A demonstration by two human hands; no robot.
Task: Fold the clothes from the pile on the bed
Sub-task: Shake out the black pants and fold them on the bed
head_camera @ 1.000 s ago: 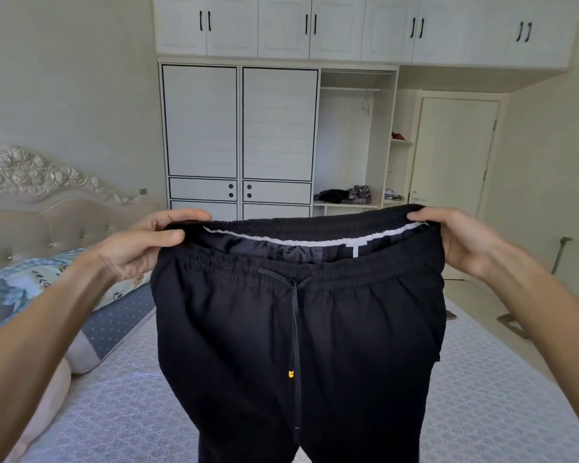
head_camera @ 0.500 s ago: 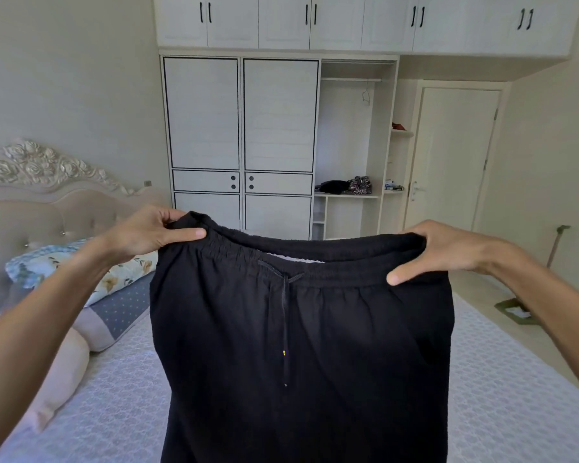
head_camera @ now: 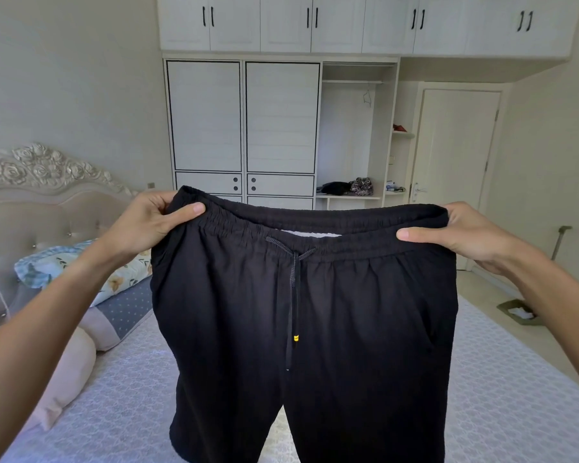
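Observation:
A pair of black drawstring trousers (head_camera: 348, 312) hangs in the air in front of me, above the bed (head_camera: 502, 412). My left hand (head_camera: 147, 222) pinches the left end of the elastic waistband, thumb on the front. My right hand (head_camera: 462, 235) pinches the right end the same way. The waistband is stretched wide between them and sags a little in the middle. A black cord with a yellow tip (head_camera: 296, 338) dangles down the front. The trouser legs drop out of view at the bottom. No clothes pile is visible.
Pillows (head_camera: 81, 272) lie at the padded headboard (head_camera: 41, 195) on the left. A white wardrobe (head_camera: 244, 128) with an open shelf section holding dark clothes (head_camera: 345, 188) stands ahead, a door (head_camera: 455, 145) to its right. A dustpan (head_camera: 515, 310) sits on the floor at right.
The open waistband was pulled flat and stretched sideways, hiding the white inner lining. Both hands dropped a little, then rose slightly, and the drawstring settled down the front.

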